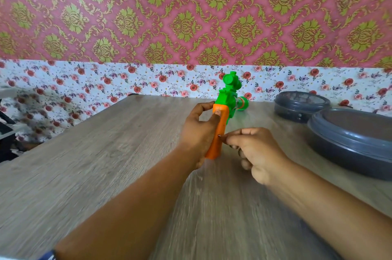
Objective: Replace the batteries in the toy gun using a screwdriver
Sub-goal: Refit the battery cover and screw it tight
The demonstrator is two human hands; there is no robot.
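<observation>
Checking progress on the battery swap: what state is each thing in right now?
Toy gun: held above the table, orange grip toward the camera.
Left hand: grips the orange grip.
Right hand: pinches a small dark thing at the grip.
Two grey containers: lidded.

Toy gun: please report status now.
Left hand grips toy gun by orange handle. Right hand pinches small dark item at handle; screwdriver not identifiable. Two grey containers right, clear.

Two bare forearms, a blue sleeve edge [47, 256] at the left elbow.
</observation>
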